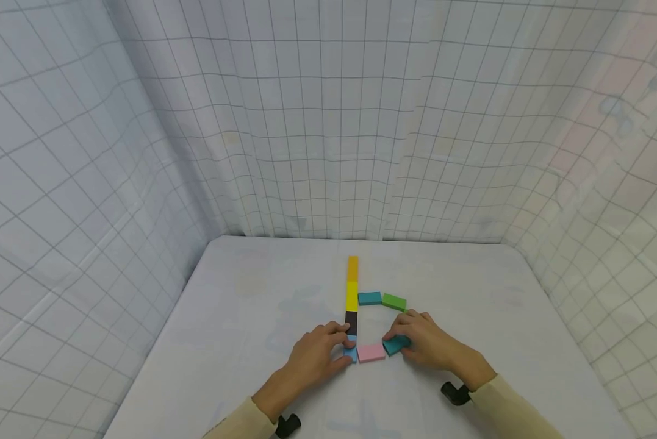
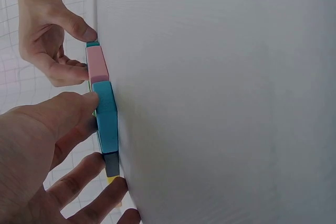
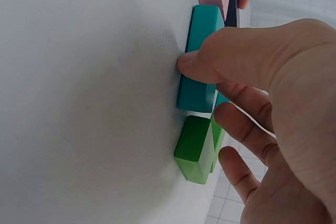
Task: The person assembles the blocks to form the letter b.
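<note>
A column of flat blocks runs toward the table's far end: a blue block (image 1: 352,356), a dark block (image 1: 352,323), a yellow block (image 1: 352,296) and an orange block (image 1: 352,268). My left hand (image 1: 318,356) holds the blue block between thumb and index finger. A pink block (image 1: 371,353) lies to its right. Beyond the pink one, my right hand (image 1: 431,341) pinches a tilted teal block (image 3: 202,32) at its sides. Near that hand's fingers lies a green block (image 3: 194,139), mostly hidden by the hand in the head view.
Another teal block (image 1: 369,299) touches the yellow part of the column, and a second green block (image 1: 394,302) slants off its right end. The white table (image 1: 240,341) is bounded by grid-patterned curtains (image 1: 328,122) at the back and both sides.
</note>
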Motion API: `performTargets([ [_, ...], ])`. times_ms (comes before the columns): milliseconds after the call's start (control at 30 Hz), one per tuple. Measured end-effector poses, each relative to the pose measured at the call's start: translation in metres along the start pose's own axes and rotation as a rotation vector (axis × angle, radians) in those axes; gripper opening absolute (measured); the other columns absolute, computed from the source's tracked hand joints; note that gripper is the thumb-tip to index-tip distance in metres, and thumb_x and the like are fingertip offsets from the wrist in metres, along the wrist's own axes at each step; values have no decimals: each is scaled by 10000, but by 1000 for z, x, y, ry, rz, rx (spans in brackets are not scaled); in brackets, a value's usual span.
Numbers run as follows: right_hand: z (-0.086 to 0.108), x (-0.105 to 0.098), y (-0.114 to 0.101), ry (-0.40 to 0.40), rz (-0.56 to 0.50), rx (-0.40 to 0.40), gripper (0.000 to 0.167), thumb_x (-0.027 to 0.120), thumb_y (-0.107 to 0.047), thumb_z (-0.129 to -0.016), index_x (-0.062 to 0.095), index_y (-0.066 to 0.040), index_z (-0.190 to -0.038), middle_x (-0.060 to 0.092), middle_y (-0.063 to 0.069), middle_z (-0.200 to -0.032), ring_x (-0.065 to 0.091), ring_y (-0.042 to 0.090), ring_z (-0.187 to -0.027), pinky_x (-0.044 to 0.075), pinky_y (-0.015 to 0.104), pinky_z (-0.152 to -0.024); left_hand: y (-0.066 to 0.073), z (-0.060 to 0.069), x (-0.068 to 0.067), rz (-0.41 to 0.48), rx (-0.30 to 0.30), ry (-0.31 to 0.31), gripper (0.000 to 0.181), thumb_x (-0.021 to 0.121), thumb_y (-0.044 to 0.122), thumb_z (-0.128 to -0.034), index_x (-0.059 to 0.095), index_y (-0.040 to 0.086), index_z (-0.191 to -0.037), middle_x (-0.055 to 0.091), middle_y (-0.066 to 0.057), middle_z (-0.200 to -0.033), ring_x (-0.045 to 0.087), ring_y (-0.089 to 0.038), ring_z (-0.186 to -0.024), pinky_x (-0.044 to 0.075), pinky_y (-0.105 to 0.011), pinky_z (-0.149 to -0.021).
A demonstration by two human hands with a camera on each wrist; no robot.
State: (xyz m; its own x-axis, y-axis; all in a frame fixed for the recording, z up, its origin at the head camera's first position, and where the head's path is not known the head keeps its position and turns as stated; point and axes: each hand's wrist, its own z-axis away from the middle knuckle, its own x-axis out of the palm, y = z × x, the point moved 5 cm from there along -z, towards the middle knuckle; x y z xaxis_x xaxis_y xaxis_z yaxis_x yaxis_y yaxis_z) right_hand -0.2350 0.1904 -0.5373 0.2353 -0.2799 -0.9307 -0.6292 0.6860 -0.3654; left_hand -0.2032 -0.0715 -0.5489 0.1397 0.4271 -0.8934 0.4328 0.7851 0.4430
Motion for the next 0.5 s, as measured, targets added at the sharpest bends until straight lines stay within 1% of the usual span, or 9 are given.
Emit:
performTargets([
  [267, 0, -1, -1, -8, -12, 2, 376, 900, -64, -987, 867, -292, -1284, 765, -69, -1286, 655, 260, -1286, 512, 548, -1058, 3, 1, 0, -1, -12, -9, 228, 962, 347, -993, 890, 292, -1203, 772, 17, -1522, 769, -278, -1255, 676, -459, -925],
  [500, 0, 3, 3, -16, -12, 12, 393, 890, -60, -988, 862, -303, -1295, 770, -67, -1315, 654, 263, -1311, 509, 553, -1076, 3, 0, 0, -3, -25, -19, 230, 953, 353, -1002, 889, 296, -1215, 767, 16, -1534, 763, -276, -1249, 680, -479, -953],
])
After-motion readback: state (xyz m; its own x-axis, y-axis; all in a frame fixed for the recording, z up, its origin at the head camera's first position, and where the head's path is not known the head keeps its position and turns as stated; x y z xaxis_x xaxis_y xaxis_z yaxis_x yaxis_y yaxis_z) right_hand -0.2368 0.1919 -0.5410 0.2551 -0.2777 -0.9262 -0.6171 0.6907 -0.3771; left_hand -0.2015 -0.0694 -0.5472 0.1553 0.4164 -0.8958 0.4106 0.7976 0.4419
